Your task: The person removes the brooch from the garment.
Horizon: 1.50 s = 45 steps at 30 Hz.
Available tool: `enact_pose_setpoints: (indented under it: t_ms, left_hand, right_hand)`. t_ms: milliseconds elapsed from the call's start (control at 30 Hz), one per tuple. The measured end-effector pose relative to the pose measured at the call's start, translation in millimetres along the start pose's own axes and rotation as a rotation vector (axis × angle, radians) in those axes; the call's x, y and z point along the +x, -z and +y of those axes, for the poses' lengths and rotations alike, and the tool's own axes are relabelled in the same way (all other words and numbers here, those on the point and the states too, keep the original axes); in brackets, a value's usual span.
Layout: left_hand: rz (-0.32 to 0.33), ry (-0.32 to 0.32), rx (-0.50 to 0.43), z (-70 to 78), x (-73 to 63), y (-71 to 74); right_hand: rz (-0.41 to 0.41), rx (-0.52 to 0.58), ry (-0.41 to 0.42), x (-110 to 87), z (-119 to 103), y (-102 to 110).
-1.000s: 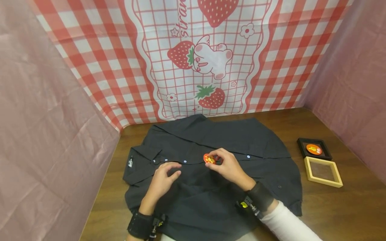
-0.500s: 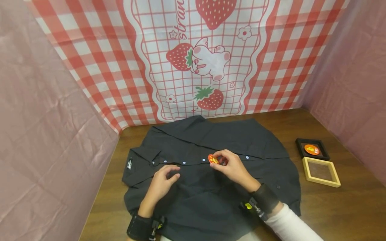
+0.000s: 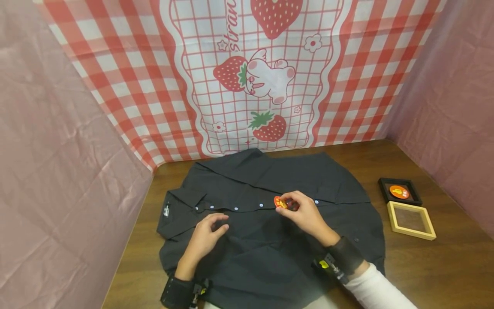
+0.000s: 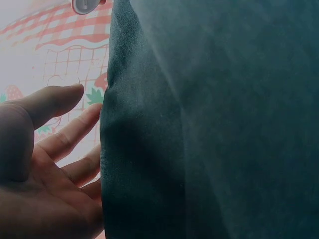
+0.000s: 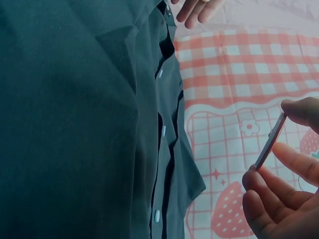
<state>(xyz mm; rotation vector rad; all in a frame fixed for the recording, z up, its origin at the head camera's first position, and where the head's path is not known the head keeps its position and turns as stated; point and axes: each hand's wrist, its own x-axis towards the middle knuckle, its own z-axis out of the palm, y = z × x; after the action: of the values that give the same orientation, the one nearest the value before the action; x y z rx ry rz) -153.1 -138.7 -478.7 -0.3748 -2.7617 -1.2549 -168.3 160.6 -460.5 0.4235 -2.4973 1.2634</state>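
A dark button-up shirt [image 3: 251, 262] lies spread out, its collar to the left and a row of pale buttons along its front. Between thumb and fingertips, my right hand [image 3: 307, 216] pinches a round red badge [image 3: 278, 201] with a yellow picture, raised over the button row. The right wrist view catches the badge [image 5: 270, 142] nearly edge-on, and its grey back [image 4: 84, 5] shows at the top of the left wrist view. My left hand [image 3: 203, 237] hovers over the shirt nearer the collar, fingers loosely bent and holding nothing.
On the right of the wooden table [image 3: 459, 262] sit a black frame [image 3: 416, 197] containing an orange round badge [image 3: 399, 192] and a pale wooden frame [image 3: 430, 223]. A strawberry-print cloth [image 3: 270, 92] hangs behind; pink cloths [image 3: 455, 98] hang at both sides.
My right hand has moved a little to the right with the badge, baring a shirt button it covered before. The left hand has barely moved.
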Motion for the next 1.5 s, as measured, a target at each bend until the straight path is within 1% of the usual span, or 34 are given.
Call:
enact_pose_setpoints:
  t_ms: [100, 233, 433, 667, 900, 1133, 1367, 1500]
  left_hand:
    - [-0.006, 0.012, 0.006, -0.5, -0.2, -0.2]
    - [-0.019, 0.030, 0.016, -0.7, -0.4, 0.1]
    - [-0.027, 0.035, 0.030, -0.4, 0.0, 1.4]
    - [-0.046, 0.046, 0.044, -1.7, -0.3, -0.2]
    - [-0.061, 0.038, 0.039, -2.1, -0.6, -2.1]
    - [-0.079, 0.007, 0.013, -0.1, 3.1, -3.3]
    - [-0.094, 0.011, 0.013, 6.7, 1.1, -3.3]
    - [-0.102, 0.005, 0.015, 11.4, 1.0, -2.4]
  right_hand:
    - [0.006, -0.005, -0.019, 1.0, 2, 3]
    - [0.018, -0.011, -0.022, 3.9, 3, 8]
    - [0.029, -0.033, -0.029, 4.8, 5, 14]
    - [0.056, -0.028, -0.032, 2.9, 7, 19]
    - [0.069, -0.091, 0.021, 0.9, 8, 19]
    - [0.082, -0.105, 0.009, 0.4, 10, 25]
    - [0.116, -0.140, -0.002, -1.4, 13, 28]
    - [0.135, -0.140, -0.008, -2.3, 16, 30]
